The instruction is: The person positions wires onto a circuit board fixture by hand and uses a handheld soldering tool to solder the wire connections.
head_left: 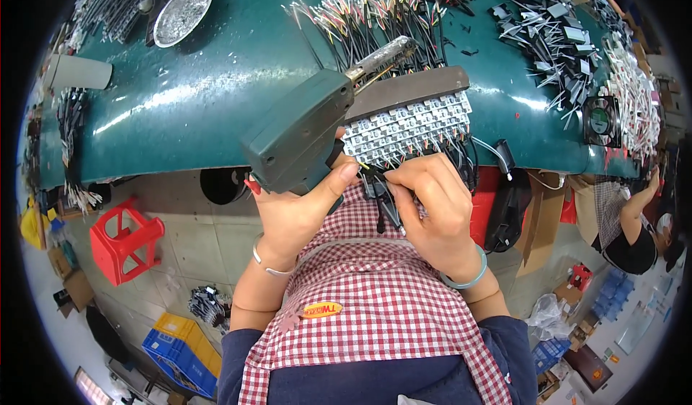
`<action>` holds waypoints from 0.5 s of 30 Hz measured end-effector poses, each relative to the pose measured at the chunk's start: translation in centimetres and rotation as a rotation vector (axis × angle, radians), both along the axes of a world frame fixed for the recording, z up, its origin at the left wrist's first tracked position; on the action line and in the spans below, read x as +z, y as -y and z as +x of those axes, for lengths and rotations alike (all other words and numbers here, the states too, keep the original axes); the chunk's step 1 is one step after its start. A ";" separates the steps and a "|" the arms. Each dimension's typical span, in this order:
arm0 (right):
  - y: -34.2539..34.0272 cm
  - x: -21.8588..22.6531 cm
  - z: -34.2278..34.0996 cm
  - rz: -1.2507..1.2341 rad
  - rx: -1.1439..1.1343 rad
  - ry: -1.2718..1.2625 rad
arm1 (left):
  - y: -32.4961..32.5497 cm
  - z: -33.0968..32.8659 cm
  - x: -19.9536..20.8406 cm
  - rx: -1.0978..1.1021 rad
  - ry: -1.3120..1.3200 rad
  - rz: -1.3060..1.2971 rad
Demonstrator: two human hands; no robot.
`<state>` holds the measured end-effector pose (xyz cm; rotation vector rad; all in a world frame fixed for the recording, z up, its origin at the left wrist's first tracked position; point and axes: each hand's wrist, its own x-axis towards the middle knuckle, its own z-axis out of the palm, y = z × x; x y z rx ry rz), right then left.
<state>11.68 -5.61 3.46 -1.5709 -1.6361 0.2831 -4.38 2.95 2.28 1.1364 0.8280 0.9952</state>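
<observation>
Gripping soldering gun [299, 134] tight, left hand [292, 214]; right hand [432, 207] pinching wires [386, 188] under board rack [407, 127] at tabletop [187, 109] edge. Hot tip [386, 53] near fingers, burn risk; could bridge pads if wrist wobbles.

Electronics assembly workshop, seen from a soldering bench

Beyond the left hand [295, 214], which grips a dark green pistol-shaped soldering gun [303, 132], a long green-topped workbench [187, 95] carries bundles of multicoloured cut wires [375, 15]; a round metal dish [183, 3] sits farther left, and a small black cooling fan [600, 120] lies off to the right.
</observation>
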 end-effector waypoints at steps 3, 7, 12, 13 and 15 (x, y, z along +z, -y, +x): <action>0.1 -0.3 0.0 -0.001 0.007 0.003 | 0.2 -0.2 -0.3 -0.001 -0.017 0.046; 0.4 -0.5 0.0 -0.016 0.028 -0.014 | 0.2 -0.4 -0.3 -0.031 -0.024 0.048; 0.5 0.0 -0.5 -0.109 -0.010 -0.223 | 0.2 -0.2 0.1 -0.041 0.023 -0.077; 0.4 0.1 -0.9 -0.168 -0.040 -0.350 | 0.3 -0.1 0.0 -0.044 0.039 -0.071; -0.1 -0.1 -1.5 -0.134 -0.071 -0.341 | 0.6 0.1 -0.4 -0.051 0.056 -0.069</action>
